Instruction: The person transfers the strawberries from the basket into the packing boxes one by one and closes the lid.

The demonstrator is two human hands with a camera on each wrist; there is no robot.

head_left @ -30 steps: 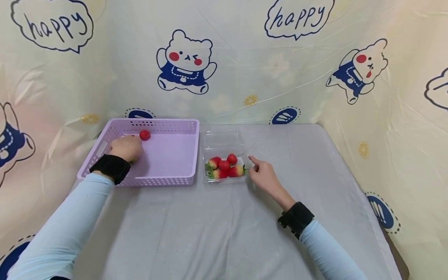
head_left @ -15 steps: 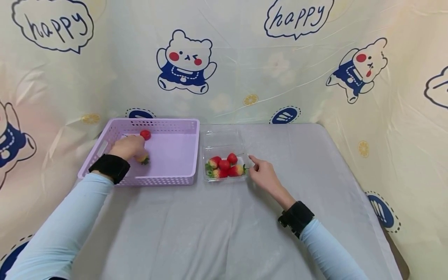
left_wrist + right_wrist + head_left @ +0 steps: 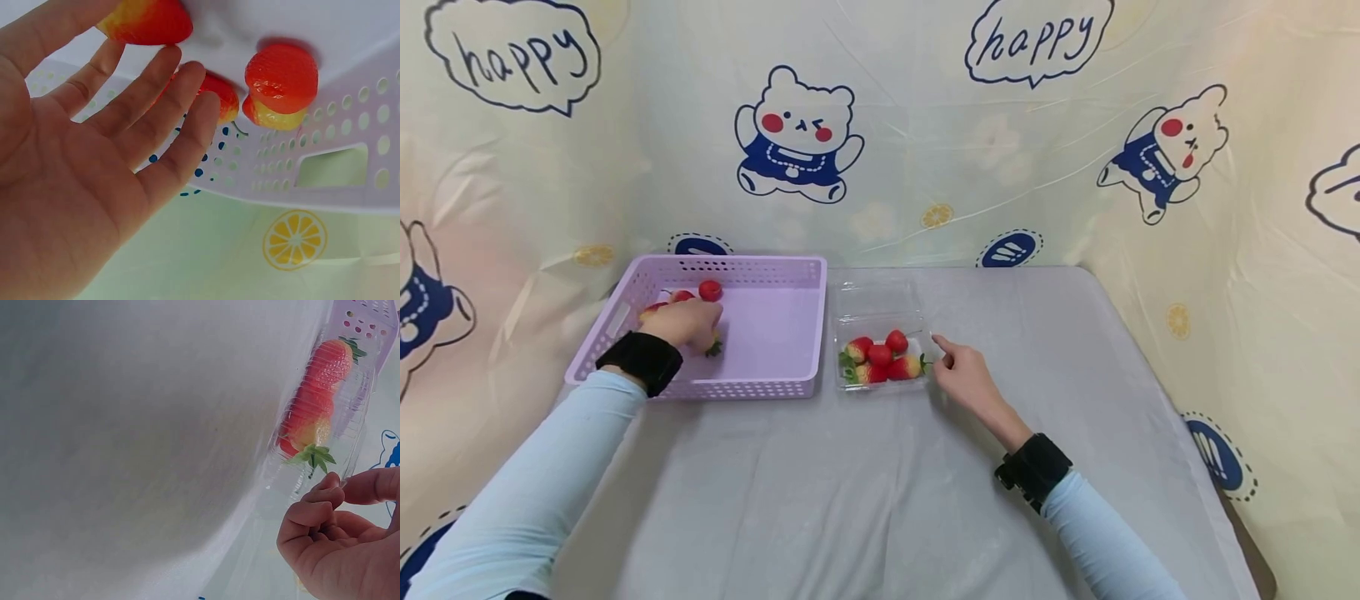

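Observation:
My left hand is inside the purple basket, pinching a red-and-yellow strawberry between thumb and fingertips. Its green leaves show below the fingers in the head view. Farther back in the basket lie a round red fruit and more strawberries, partly covered by the hand. To the basket's right stands a clear plastic clamshell box, lid folded back, with several strawberries and round red fruits in it. My right hand pinches the box's right rim between thumb and index finger.
A grey cloth covers the table. Behind it hangs a pale curtain printed with bears. The basket's wall has holes and a handle slot.
My left hand has moved slightly right inside the basket with the strawberry, uncovering other fruit on its left. My right hand and the box have stayed put.

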